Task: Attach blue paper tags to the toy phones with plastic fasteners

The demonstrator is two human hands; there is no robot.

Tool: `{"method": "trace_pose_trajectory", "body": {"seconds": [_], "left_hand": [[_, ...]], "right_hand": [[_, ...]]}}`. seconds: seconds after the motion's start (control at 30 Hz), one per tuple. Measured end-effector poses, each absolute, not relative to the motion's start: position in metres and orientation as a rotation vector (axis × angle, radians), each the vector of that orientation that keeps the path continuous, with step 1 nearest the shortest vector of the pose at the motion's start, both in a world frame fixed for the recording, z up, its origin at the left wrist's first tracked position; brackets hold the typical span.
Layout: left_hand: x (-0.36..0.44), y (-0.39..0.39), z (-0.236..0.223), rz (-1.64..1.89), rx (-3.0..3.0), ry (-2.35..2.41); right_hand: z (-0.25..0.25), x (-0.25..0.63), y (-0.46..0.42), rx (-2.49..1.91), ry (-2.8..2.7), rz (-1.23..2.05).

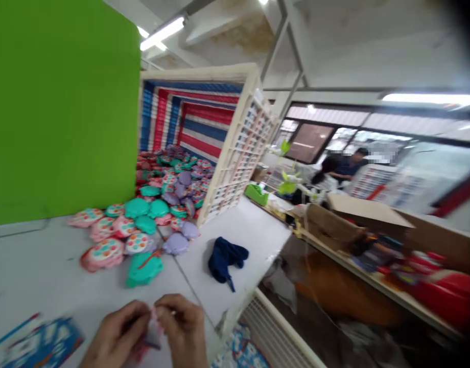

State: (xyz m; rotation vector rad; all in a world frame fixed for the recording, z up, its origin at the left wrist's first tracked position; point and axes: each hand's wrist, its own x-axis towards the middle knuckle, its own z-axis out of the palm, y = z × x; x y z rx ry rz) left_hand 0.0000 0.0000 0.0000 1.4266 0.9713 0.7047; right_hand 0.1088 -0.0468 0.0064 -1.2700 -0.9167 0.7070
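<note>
My left hand [120, 332] and my right hand [184, 327] are close together at the table's near edge. Pinched between their fingertips is a small pink piece [155, 327], blurred and mostly covered, so its kind does not show. Beyond them lies a green turtle-shaped piece [145, 268] with an orange strip across it. Around it are several pink pieces with dotted white tops [107, 250], plain green ones [136, 207] and purple ones [176, 244]. They spill from a white plastic crate [210, 209] tipped on its side.
A dark blue cloth [223, 258] lies right of the pile. Blue printed cards [53, 340] are at the lower left. A green panel [62, 112] stands behind. Another crate [284, 327] sits below the table's right edge. Cardboard boxes [369, 209] and people [348, 163] are farther right.
</note>
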Motion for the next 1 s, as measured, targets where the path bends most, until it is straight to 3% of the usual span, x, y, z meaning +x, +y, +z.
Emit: {"method": "trace_pose_trajectory", "body": {"seconds": [0.3,1.0], "left_hand": [[-0.017,-0.011,0.022,0.808,1.297,0.898],[-0.022,-0.013,0.030,0.760,1.306,0.922]], "right_hand": [[-0.007,0.105,-0.046,-0.866,-0.477,1.292],[-0.020,0.091,-0.050,-0.966,-0.450,1.353]]}}
